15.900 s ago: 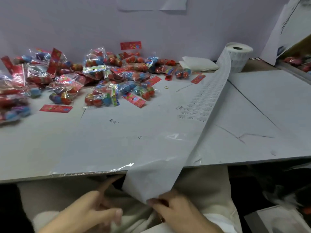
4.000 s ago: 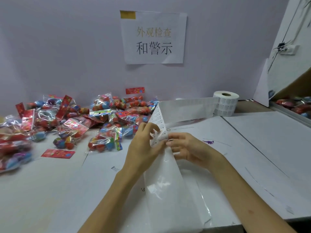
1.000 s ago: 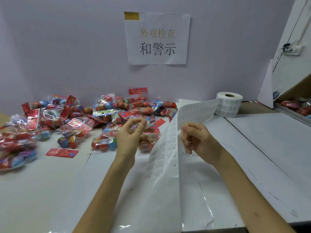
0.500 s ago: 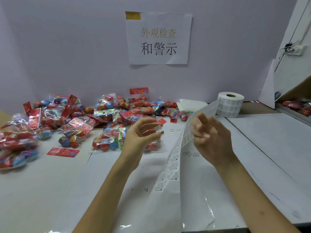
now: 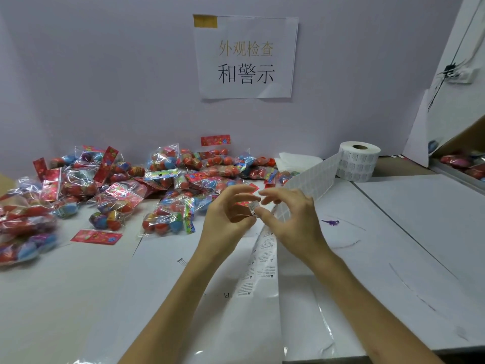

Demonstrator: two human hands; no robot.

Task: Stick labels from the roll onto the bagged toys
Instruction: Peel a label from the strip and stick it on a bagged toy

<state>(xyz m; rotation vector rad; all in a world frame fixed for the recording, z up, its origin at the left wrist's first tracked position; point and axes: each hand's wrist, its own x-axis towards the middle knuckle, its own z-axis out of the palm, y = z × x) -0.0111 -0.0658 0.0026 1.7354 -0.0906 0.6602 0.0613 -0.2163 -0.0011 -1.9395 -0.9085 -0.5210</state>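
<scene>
Left hand (image 5: 227,215) is raised above the table (image 5: 393,232), fingers curled, pinching one label (image 5: 253,207) at the fingertips. Right hand (image 5: 292,219) meets it: the thumb touches the label, the other fingers are loosely spread and grip nothing. The strip (image 5: 262,261) runs beneath from the roll (image 5: 358,161). Bagged toys (image 5: 168,219) lie heaped left of the hands.

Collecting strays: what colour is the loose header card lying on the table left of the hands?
The header card is red with multicoloured print; head view.
</scene>
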